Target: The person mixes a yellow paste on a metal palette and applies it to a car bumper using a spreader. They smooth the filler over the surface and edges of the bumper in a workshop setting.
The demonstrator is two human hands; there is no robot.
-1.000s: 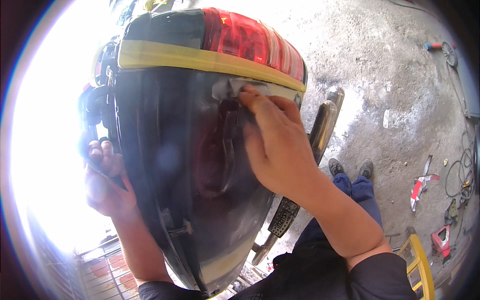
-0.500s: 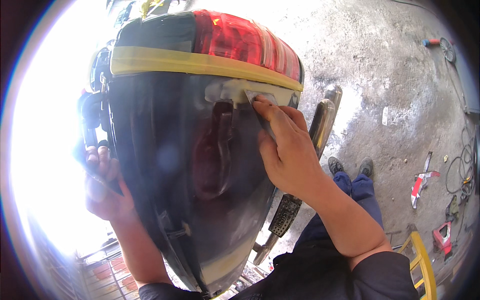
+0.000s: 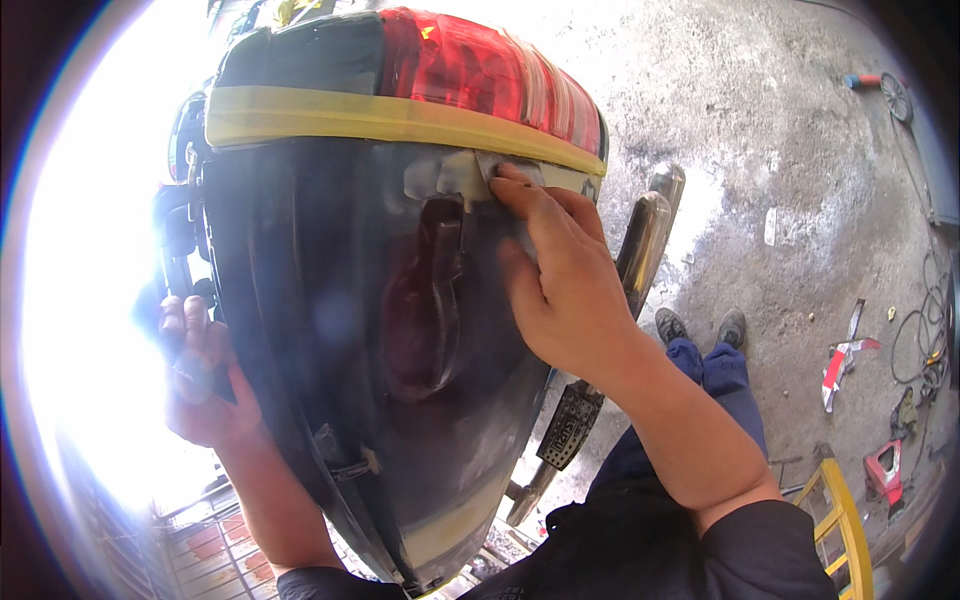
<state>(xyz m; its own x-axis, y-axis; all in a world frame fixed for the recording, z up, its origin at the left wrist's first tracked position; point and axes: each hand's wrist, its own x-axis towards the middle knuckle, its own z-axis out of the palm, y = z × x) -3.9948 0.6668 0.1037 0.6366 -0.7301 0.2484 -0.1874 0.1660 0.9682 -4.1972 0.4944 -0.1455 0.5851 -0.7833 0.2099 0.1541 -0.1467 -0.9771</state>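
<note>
A dark vehicle body panel [image 3: 300, 260] fills the middle, with a red tail light [image 3: 470, 75] at its top and yellow masking tape [image 3: 320, 112] just below the light. Pale filler [image 3: 455, 172] shows under the tape, above a recessed dark-red area [image 3: 415, 330]. My right hand [image 3: 555, 265] is closed on a thin grey flat spreader [image 3: 485, 162], held against that filler. My left hand [image 3: 205, 380] is at the panel's left edge in strong glare, fingers curled round something dark that I cannot make out.
A chrome tubular bumper with a black step [image 3: 570, 425] runs along the panel's right. A yellow ladder [image 3: 840, 520] is at lower right. Cables [image 3: 925, 330], red-and-silver metal pieces [image 3: 840, 370] and a wheel [image 3: 895, 98] lie on or near the concrete floor [image 3: 750, 150].
My right hand moved down and right half a second ago, uncovering filler, and is now back up near the tape. My left hand has shifted slightly left with the view.
</note>
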